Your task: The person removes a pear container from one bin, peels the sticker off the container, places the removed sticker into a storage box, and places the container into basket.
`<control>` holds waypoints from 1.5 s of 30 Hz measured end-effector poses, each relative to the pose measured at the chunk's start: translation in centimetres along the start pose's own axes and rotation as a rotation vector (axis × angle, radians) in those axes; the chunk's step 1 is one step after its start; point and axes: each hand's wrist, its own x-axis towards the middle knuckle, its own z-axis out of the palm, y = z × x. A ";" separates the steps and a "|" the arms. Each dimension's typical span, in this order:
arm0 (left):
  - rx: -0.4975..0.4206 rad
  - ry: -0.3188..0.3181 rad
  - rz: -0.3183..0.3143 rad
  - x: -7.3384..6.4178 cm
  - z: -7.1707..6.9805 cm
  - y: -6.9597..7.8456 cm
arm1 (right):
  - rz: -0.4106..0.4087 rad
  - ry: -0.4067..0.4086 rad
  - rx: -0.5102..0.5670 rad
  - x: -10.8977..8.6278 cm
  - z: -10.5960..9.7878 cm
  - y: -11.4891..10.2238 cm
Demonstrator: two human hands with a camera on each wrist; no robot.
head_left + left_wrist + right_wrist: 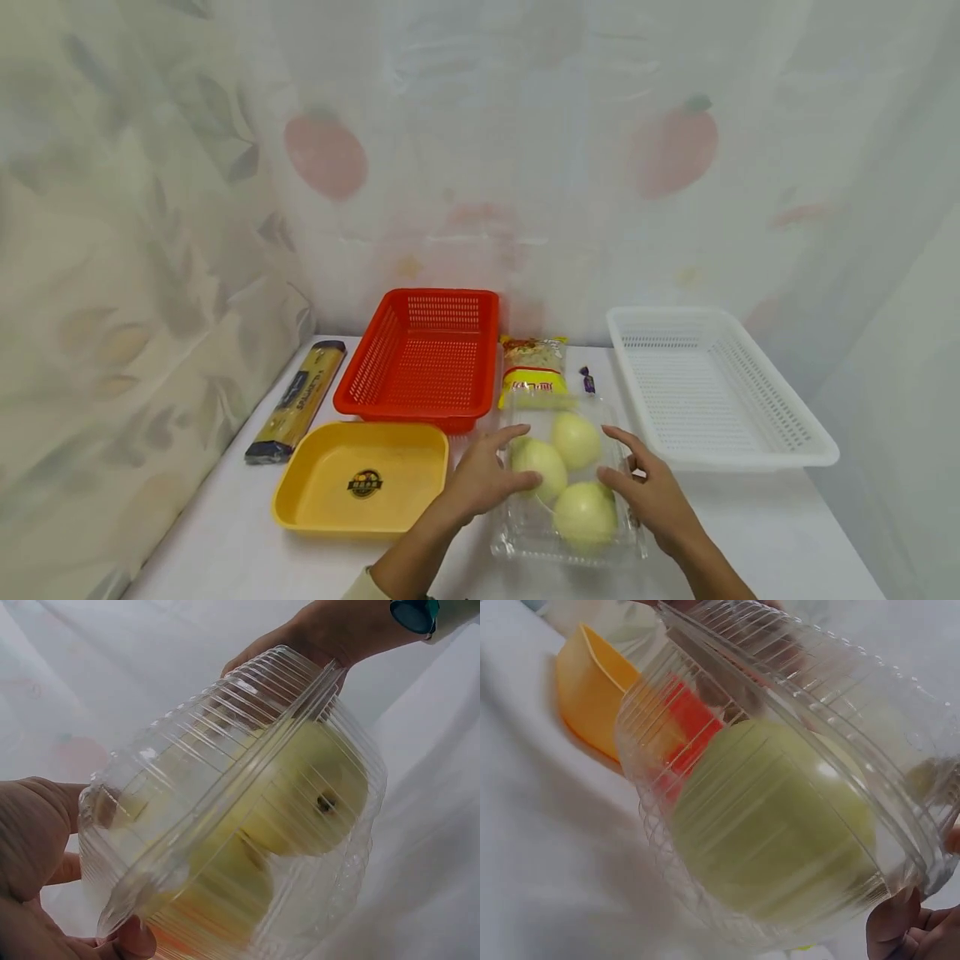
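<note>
A clear plastic clamshell box (525, 537) with a ribbed rim holds three pale yellow-green apples (576, 440). My left hand (487, 475) grips its left side, thumb over the lid and fingers along the edge. On the opposite side my right hand (654, 493) holds the box in the same way. In the left wrist view an apple (300, 795) shows its dark blossom end through the plastic. The right wrist view has one apple (772, 825) close up, with right fingertips (894, 919) at the rim. Whether the box touches the table cannot be told.
Left of the box stand a yellow basin (405, 446) and a red basket (420, 367), with a spaghetti pack (300, 400) beyond them. Behind the box lie a yellow-labelled food bag (534, 358) and a small purple-wrapped sweet (588, 380). A white basket (697, 392) stands at right.
</note>
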 end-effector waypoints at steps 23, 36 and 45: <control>-0.032 -0.061 0.045 1.3 -6.8 3.9 | -0.098 -0.145 -0.134 1.8 0.6 -7.1; 0.010 -0.056 -0.039 2.6 -11.1 5.7 | -0.167 -0.165 -0.135 4.3 2.1 -10.4; 0.031 -0.037 -0.071 3.7 -13.8 6.1 | -0.181 -0.166 -0.113 6.7 3.5 -12.1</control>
